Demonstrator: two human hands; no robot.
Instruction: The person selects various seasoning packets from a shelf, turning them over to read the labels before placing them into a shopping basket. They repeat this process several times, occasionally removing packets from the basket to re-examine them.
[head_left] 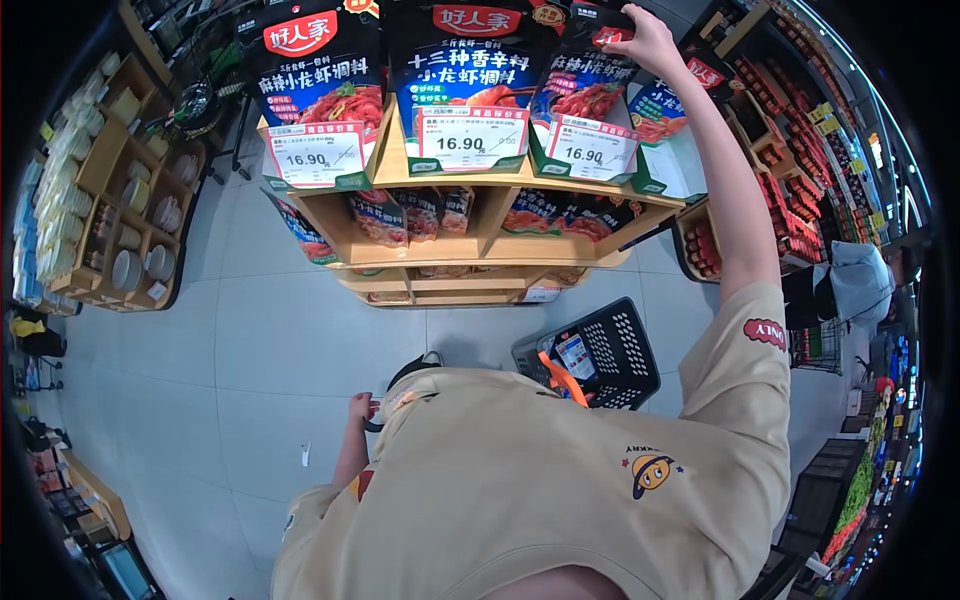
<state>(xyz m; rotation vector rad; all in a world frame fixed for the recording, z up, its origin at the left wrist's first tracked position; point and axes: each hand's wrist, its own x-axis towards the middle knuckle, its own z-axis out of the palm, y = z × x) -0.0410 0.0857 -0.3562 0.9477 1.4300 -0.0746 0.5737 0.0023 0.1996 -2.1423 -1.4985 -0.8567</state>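
Observation:
My right hand (642, 38) is raised at the top of the shelf, its thumb and fingers pinched on the upper edge of a black seasoning pouch (588, 85). Similar pouches stand beside it, a wide one (465, 60) in the middle and another (320, 70) to the left, with price tags (590, 145) in front of them. Down at my left side, my left hand (362, 406) is curled by a dark curved strap or handle (374, 426); what its fingers hold is too small to make out.
A black shopping basket (610, 350) with items inside stands on the floor below the wooden shelf (470, 255). Crockery shelves (120, 200) are on the left. Another person in light clothing (860, 285) is at the right, near a cart (818, 345) and stocked shelves.

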